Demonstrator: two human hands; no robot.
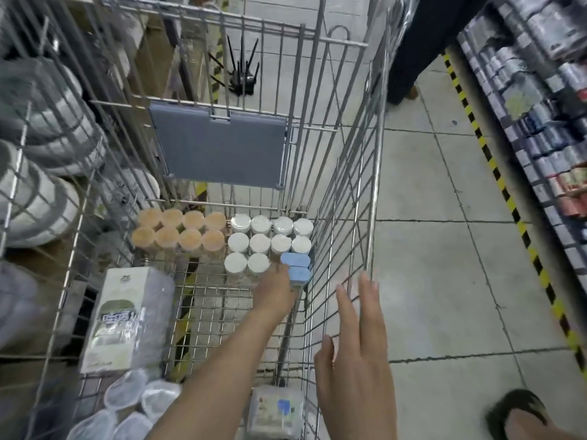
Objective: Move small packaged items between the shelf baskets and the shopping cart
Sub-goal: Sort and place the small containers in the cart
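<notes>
My left hand (275,289) reaches deep into the wire shopping cart (376,173) and grips the blue-lidded pack (297,266) at its left edge; the fingertips are hidden beneath it. The pack stands on the cart floor against the right wall. Beside it are rows of white-lidded jars (270,239), with orange-lidded jars (181,230) to their left. My right hand (355,354) hovers with straight fingers by the cart's right rim and holds nothing.
A grey flap (219,147) hangs on the cart's far wall. A tall white box (127,315), clear lidded cups (133,404) and a wrapped pack (276,411) lie in the near end. Shelves of goods (540,106) line the right; a person's legs (409,58) stand ahead.
</notes>
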